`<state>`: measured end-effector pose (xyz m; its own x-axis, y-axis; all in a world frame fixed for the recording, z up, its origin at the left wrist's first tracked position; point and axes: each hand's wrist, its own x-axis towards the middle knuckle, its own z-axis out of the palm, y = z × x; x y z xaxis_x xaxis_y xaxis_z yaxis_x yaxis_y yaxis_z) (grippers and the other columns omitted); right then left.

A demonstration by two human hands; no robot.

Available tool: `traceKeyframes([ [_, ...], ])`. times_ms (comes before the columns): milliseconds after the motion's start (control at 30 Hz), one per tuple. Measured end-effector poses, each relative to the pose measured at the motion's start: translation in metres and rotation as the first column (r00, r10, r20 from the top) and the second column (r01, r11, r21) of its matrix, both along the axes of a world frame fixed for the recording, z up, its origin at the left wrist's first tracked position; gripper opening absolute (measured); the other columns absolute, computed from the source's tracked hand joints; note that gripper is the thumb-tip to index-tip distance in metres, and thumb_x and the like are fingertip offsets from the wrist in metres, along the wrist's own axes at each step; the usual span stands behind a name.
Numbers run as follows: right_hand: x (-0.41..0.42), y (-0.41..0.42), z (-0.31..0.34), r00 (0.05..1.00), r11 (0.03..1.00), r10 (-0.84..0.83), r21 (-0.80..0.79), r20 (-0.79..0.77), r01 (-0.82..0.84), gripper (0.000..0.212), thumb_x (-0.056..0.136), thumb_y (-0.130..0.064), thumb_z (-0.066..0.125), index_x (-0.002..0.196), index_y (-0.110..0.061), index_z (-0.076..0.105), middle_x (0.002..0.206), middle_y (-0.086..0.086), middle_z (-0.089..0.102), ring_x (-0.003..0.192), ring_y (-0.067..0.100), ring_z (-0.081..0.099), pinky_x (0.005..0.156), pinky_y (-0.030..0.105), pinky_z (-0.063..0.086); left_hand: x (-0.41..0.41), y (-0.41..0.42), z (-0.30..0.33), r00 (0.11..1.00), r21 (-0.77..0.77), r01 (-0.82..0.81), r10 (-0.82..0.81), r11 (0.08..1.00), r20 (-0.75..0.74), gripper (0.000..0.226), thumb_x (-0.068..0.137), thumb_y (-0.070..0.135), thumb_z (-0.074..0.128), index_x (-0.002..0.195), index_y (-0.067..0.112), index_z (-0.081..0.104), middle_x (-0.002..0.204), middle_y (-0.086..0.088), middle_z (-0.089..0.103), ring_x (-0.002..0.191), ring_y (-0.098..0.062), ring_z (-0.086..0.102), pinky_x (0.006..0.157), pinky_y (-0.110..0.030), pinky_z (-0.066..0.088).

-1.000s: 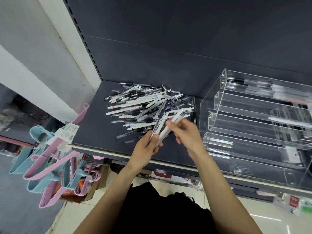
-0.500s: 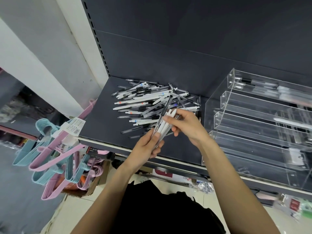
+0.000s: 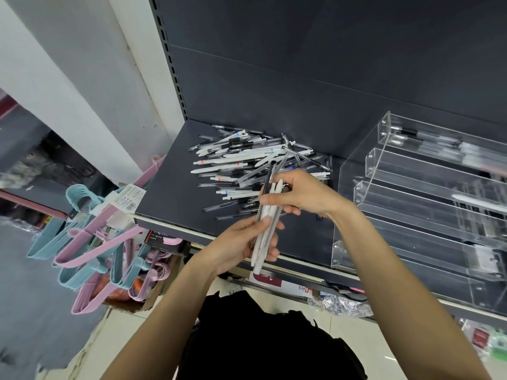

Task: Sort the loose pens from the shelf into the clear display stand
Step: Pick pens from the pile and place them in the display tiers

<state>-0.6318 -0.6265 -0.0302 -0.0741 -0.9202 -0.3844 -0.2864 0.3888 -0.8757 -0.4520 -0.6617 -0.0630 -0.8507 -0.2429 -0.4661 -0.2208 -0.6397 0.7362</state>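
Observation:
A heap of loose pens (image 3: 241, 165), white and clear-bodied, lies on the dark shelf (image 3: 167, 193). My left hand (image 3: 241, 245) grips the lower part of a small bundle of pens (image 3: 267, 215), mostly white with one dark, held upright over the shelf's front edge. My right hand (image 3: 304, 193) pinches the bundle's upper end with thumb and fingers. The clear display stand (image 3: 428, 185) with several stepped trays stands to the right; its top tray holds several pens and a lower tray one white pen (image 3: 477, 201).
Pink and blue hangers (image 3: 90, 239) hang on the left below shelf level. A white pillar (image 3: 68, 78) stands left of the shelf's slotted upright. Packaged goods (image 3: 274, 281) lie on the lower shelf under the front edge.
Both hands have drawn the bundle of pens back from the heap toward the shelf's front edge. The bundle now stands more upright and gathered.

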Motion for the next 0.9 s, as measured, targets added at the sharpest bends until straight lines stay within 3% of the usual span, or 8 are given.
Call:
traceKeyframes([
  [100,-0.005,-0.003,0.002,0.999,0.997,-0.054,-0.057,-0.006,0.054,0.033,0.077,-0.020,0.075,0.107,-0.016,0.063,0.066,0.003,0.059,0.047,0.010,0.049,0.041,0.019,0.041,-0.002,0.000,0.001,0.998,-0.078,-0.059,0.060,0.995,0.017,0.028,0.096,0.029,0.042,0.102,0.010,0.062,0.075,0.002,0.066,0.060,-0.012,0.059,0.060,-0.023,0.050],
  [233,-0.014,0.003,0.008,0.986,0.977,-0.165,-0.128,0.032,0.168,0.043,0.076,-0.009,0.075,0.116,-0.013,0.061,0.077,0.000,0.063,0.057,0.008,0.061,0.058,0.018,0.051,-0.003,-0.002,0.001,0.987,-0.068,-0.157,0.155,0.985,-0.032,0.028,0.093,0.029,0.044,0.104,0.009,0.061,0.080,0.001,0.069,0.058,-0.012,0.058,0.054,-0.021,0.048],
  [367,-0.023,0.013,0.007,0.956,0.928,-0.293,-0.232,0.026,0.291,0.027,0.073,-0.011,0.077,0.098,-0.018,0.068,0.084,0.001,0.067,0.069,0.003,0.065,0.072,0.016,0.052,-0.002,-0.003,-0.002,0.967,-0.023,-0.249,0.248,0.968,-0.051,0.029,0.095,0.027,0.043,0.111,0.010,0.061,0.083,-0.001,0.070,0.057,-0.011,0.058,0.053,-0.021,0.047],
  [467,-0.022,0.025,0.000,0.935,0.894,-0.355,-0.288,0.011,0.343,0.018,0.068,-0.025,0.076,0.085,-0.023,0.072,0.083,-0.003,0.072,0.077,0.012,0.069,0.081,0.023,0.053,-0.004,-0.005,-0.001,0.937,0.003,-0.343,0.342,0.939,-0.075,0.031,0.094,0.029,0.044,0.110,0.012,0.064,0.075,0.000,0.065,0.053,-0.009,0.050,0.052,-0.019,0.044],
  [633,-0.017,0.052,-0.010,0.976,0.963,-0.182,-0.222,-0.121,0.153,0.013,0.081,-0.021,0.066,0.093,-0.023,0.068,0.082,-0.003,0.073,0.074,0.013,0.069,0.073,0.024,0.055,-0.004,-0.009,0.000,0.896,0.031,-0.426,0.426,0.904,-0.121,0.030,0.097,0.022,0.040,0.110,0.009,0.064,0.070,0.002,0.053,0.051,-0.007,0.041,0.049,-0.018,0.038],
  [733,-0.005,0.060,-0.015,0.958,0.934,-0.285,-0.235,-0.035,0.269,0.010,0.093,-0.013,0.053,0.092,-0.021,0.060,0.079,0.000,0.072,0.068,0.017,0.068,0.065,0.026,0.054,-0.006,-0.010,0.000,0.870,-0.003,-0.482,0.478,0.876,-0.122,0.031,0.099,0.023,0.038,0.115,0.011,0.062,0.072,0.004,0.053,0.055,-0.006,0.043,0.052,-0.018,0.041],
  [800,0.015,0.059,-0.013,0.929,0.898,-0.371,-0.256,-0.008,0.357,0.009,0.096,-0.019,0.048,0.090,-0.022,0.055,0.070,0.001,0.069,0.057,0.017,0.063,0.054,0.027,0.049,-0.010,-0.008,0.000,0.859,-0.046,-0.504,0.496,0.862,-0.127,0.032,0.102,0.022,0.035,0.121,0.013,0.059,0.068,0.006,0.049,0.056,-0.006,0.040,0.054,-0.018,0.040],
  [900,0.050,0.052,-0.012,0.892,0.889,-0.406,-0.312,-0.198,0.335,0.014,0.095,-0.038,0.043,0.089,-0.026,0.046,0.058,0.000,0.059,0.048,0.016,0.051,0.050,0.031,0.043,-0.017,-0.003,0.003,0.847,-0.027,-0.522,0.514,0.853,-0.138,0.030,0.103,0.020,0.034,0.124,0.015,0.055,0.062,0.007,0.038,0.054,-0.006,0.033,0.050,-0.017,0.034],
])
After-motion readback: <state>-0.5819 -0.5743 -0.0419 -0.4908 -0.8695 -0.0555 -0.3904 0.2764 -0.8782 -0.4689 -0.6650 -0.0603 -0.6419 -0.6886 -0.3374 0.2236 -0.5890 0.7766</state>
